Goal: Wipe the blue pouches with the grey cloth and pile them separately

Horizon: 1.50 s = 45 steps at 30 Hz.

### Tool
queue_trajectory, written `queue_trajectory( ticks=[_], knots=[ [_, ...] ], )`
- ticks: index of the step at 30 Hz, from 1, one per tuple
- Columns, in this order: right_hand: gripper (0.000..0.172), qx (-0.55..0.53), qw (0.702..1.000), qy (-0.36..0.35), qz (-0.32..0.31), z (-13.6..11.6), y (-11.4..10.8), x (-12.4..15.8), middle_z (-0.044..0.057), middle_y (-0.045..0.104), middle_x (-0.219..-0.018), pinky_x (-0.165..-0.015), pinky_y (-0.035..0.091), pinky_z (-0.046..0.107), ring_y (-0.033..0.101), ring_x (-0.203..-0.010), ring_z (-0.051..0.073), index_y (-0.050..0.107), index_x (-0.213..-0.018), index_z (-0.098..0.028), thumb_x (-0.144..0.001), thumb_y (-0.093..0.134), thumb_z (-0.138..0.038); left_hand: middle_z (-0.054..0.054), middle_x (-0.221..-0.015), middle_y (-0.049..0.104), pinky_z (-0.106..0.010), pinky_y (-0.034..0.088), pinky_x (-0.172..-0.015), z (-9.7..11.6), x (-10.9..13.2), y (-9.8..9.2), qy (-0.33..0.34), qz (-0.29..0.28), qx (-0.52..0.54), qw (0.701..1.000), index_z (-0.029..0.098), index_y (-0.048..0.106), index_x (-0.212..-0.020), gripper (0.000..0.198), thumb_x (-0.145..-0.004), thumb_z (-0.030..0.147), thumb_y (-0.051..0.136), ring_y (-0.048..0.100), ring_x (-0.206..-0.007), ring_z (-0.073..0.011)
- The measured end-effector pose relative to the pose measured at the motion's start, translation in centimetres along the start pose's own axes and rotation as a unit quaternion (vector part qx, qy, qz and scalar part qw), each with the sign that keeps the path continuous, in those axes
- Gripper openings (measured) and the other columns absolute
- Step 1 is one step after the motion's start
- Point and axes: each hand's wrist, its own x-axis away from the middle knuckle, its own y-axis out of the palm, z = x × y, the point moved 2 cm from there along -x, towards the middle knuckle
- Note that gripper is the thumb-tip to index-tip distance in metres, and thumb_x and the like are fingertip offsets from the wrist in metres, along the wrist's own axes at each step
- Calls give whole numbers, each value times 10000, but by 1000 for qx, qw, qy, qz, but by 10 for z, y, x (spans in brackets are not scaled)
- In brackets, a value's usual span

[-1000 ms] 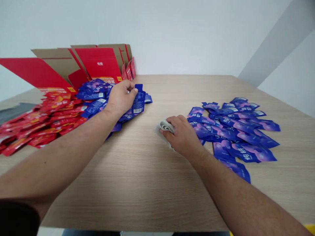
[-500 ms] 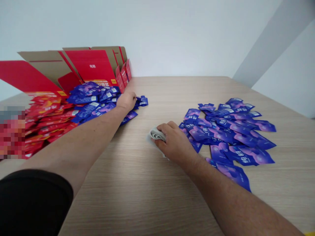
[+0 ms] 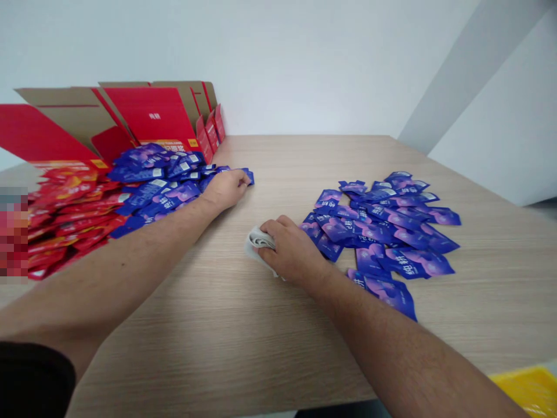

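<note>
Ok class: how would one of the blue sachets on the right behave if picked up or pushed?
A blue sachet is probably light and floppy, since it lies flat with bent corners. Its glossy film looks slippery, so the loose pile may slide when pushed. It should not roll.

Passage across the wood tabletop (image 3: 209, 331) between two blue sachet piles (image 3: 383, 232)
</note>
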Motion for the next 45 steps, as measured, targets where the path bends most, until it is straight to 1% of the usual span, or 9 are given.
queue_trajectory(
  ticks=[8, 13, 16, 19, 22, 26, 32, 38, 45],
  knots=[
    [360, 24, 983, -111, -146, -18, 4, 7, 132, 709, -1113, -876, 522, 378, 665, -1002, 269, 689, -1175, -171, -892, 666, -392, -13, -751, 703, -270, 435, -692, 78, 36, 28, 81, -107, 207, 969, 231, 753, -979, 187, -821, 270, 661, 628, -707, -183],
    [385, 40, 978, -119, -165, -20, 6, 8, 111, 726, -1146, -842, 538, 350, 686, -978, 253, 694, -1203, -199, -890, 661, -420, -6, -768, 715, -262, 437, -700, 117, 37, 35, 124, -164, 251, 946, 251, 763, -951, 188, -770, 235, 717, 634, -719, -187],
    [392, 45, 978, -129, -160, -18, 7, 7, 102, 730, -1214, -872, 545, 354, 687, -1046, 260, 701, -1222, -213, -891, 657, -420, -42, -842, 720, -282, 457, -731, 136, 31, 35, 163, -173, 221, 946, 235, 766, -1012, 253, -763, 276, 750, 642, -760, -211],
    [448, 27, 978, -138, -156, -16, 9, 6, 114, 715, -1302, -927, 545, 377, 677, -1129, 286, 699, -1275, -196, -878, 669, -402, -93, -1034, 722, -314, 477, -883, 156, 26, 32, 255, -167, 185, 934, 224, 756, -1110, 398, -718, 281, 794, 660, -966, -258],
    [487, 4, 978, -133, -162, -15, 11, 4, 122, 712, -1328, -973, 541, 392, 681, -1162, 305, 692, -1316, -177, -873, 673, -378, -125, -1284, 660, -364, 429, -1058, 176, 26, 30, 355, -195, 109, 908, 212, 693, -1260, 536, -730, 257, 767, 589, -1217, -294],
    [482, -8, 981, -121, -151, -13, 11, 4, 113, 681, -1387, -1048, 513, 412, 652, -1235, 317, 692, -1311, -193, -878, 682, -403, -169, -1476, 550, -401, 429, -1092, 197, 28, 37, 457, -210, -23, 864, 153, 574, -1409, 608, -813, 243, 648, 541, -1304, -310],
    [683, 7, 985, -108, -134, -12, 7, 3, 158, 620, -1456, -1131, 460, 451, 595, -1315, 343, 563, -1446, -126, -857, 716, -435, -131, -1350, 656, -385, 513, -936, 204, 26, 52, 469, -192, -85, 858, 182, 607, -1353, 516, -840, 207, 553, 638, -1149, -283],
    [665, 5, 982, -113, -149, -12, 8, 3, 157, 543, -1537, -1159, 433, 426, 547, -1376, 333, 555, -1451, -136, -866, 715, -409, -91, -1178, 725, -320, 504, -763, 193, 29, 45, 483, -159, -123, 852, 234, 685, -1156, 276, -918, 266, 550, 665, -1036, -240],
    [430, -15, 973, -130, -191, -12, 11, 2, 169, 695, -1328, -926, 542, 417, 685, -1131, 321, 679, -1268, -159, -894, 678, -370, -76, -1123, 747, -355, 516, -932, 154, 30, 16, 383, -18, 6, 923, 211, 713, -1177, 276, -950, 272, 568, 669, -1072, -224]
  ],
)
